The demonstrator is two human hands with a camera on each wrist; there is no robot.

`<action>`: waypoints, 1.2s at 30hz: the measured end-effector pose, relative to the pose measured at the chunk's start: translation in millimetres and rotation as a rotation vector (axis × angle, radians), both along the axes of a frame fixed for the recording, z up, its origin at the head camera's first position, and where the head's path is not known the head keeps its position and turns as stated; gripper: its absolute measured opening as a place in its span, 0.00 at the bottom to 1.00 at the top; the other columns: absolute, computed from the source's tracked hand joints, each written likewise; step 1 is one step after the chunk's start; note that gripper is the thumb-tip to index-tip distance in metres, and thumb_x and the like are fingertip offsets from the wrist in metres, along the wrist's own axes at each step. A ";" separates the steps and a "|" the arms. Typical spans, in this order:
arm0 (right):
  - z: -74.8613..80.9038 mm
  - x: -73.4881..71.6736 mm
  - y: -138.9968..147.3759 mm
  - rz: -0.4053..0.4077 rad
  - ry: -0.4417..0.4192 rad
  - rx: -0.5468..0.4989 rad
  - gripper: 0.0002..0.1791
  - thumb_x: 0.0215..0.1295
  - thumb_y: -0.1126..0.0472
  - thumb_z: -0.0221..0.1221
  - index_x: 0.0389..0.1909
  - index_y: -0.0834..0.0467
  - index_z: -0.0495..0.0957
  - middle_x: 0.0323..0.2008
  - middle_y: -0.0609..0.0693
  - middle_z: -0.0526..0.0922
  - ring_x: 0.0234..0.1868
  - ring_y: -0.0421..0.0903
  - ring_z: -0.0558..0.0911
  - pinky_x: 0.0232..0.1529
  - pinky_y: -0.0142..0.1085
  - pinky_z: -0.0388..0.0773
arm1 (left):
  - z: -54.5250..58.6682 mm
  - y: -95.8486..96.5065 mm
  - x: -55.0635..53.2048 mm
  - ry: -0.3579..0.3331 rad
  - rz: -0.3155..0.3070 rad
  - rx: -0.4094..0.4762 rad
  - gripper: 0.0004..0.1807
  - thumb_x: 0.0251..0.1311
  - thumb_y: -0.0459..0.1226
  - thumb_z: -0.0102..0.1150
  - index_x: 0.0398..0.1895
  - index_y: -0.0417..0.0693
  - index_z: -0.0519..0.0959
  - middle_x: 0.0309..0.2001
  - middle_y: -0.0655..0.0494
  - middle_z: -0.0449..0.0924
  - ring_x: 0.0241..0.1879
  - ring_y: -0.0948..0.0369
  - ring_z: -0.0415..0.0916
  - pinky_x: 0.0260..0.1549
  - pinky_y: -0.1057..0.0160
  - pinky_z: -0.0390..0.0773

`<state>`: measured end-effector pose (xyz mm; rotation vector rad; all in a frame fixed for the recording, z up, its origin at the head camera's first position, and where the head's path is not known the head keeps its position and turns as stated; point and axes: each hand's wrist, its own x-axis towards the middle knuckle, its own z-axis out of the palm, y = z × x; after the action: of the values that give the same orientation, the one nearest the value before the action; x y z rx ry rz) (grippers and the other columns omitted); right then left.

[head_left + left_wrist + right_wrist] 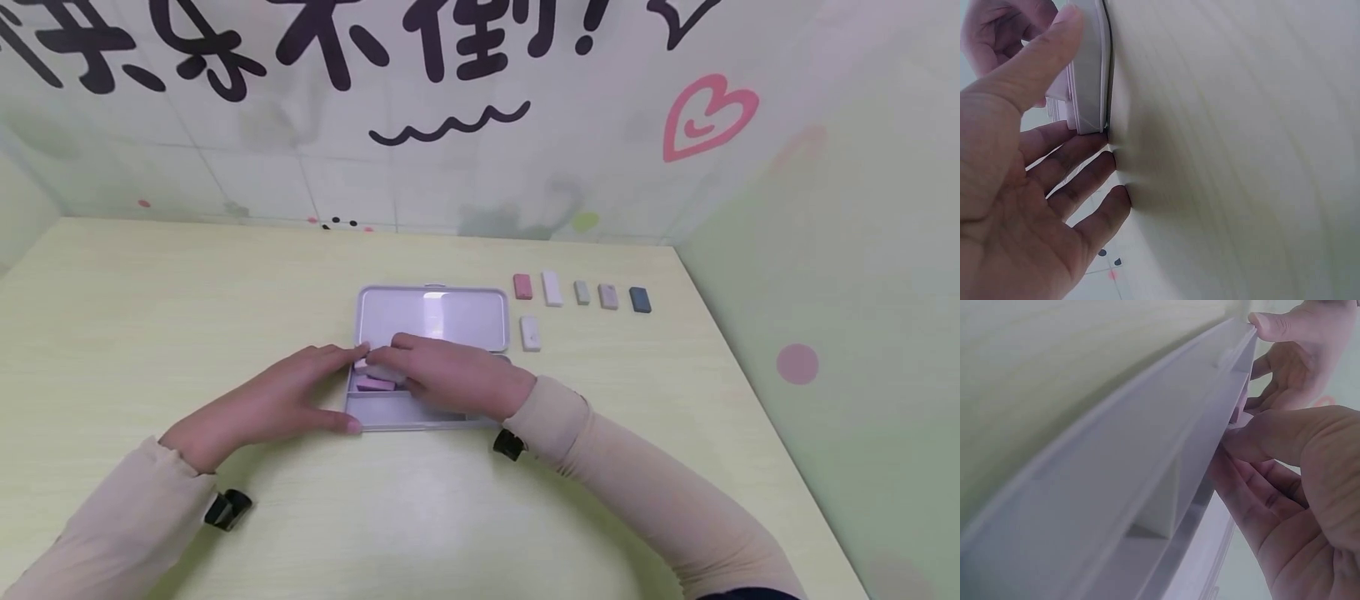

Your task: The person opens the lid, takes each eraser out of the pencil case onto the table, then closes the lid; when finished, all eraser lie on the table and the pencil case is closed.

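An open pale lilac case (pixel 405 408) lies on the table, its lid (pixel 468 317) folded back and its tray divided into compartments. My left hand (pixel 281 408) braces the case's left end, thumb at the near corner and extended fingers at the side and far corner. My right hand (pixel 457 375) reaches over the tray and pinches a whitish block (pixel 385 373) in the upper left compartment, mostly covered by the fingers. A pink block (pixel 375 384) lies just in front of it. In the right wrist view, the right thumb and fingers meet inside the case wall (pixel 1129 450).
Right of the lid stand several small blocks in a row: pink (pixel 522 287), white (pixel 552 288), grey-green (pixel 582 292), mauve (pixel 608 297) and dark blue (pixel 641 300). Another white block (pixel 530 333) lies nearer the case. A printed wall (pixel 420 183) borders the table's far edge.
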<state>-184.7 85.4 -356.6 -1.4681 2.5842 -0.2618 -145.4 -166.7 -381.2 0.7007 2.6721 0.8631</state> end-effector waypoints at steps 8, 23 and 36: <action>-2.0 -3.4 10.4 -0.088 -0.123 -0.092 0.22 0.80 0.63 0.54 0.71 0.54 0.73 0.50 0.46 0.84 0.45 0.39 0.80 0.50 0.29 0.80 | 0.4 0.7 0.3 -0.001 0.003 0.000 0.54 0.53 0.55 0.78 0.80 0.43 0.65 0.73 0.39 0.73 0.72 0.38 0.69 0.70 0.32 0.68; 6.5 -7.3 65.6 -0.271 -0.331 -0.363 0.27 0.69 0.71 0.62 0.68 0.61 0.75 0.50 0.53 0.87 0.51 0.44 0.86 0.56 0.34 0.86 | 0.5 1.0 1.7 -0.007 0.012 -0.009 0.54 0.54 0.55 0.78 0.80 0.43 0.64 0.73 0.39 0.73 0.72 0.38 0.69 0.70 0.33 0.69; 11.6 -14.4 134.1 -0.440 -0.298 -0.458 0.27 0.69 0.72 0.62 0.68 0.63 0.75 0.48 0.57 0.85 0.50 0.50 0.85 0.56 0.43 0.88 | -0.1 0.4 0.9 -0.010 0.008 -0.009 0.55 0.53 0.55 0.78 0.80 0.43 0.63 0.73 0.38 0.72 0.71 0.38 0.69 0.69 0.33 0.70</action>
<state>-199.1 219.5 -345.0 -0.8408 2.6619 -1.0952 -144.5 -166.4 -381.3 0.6819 2.6698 0.8540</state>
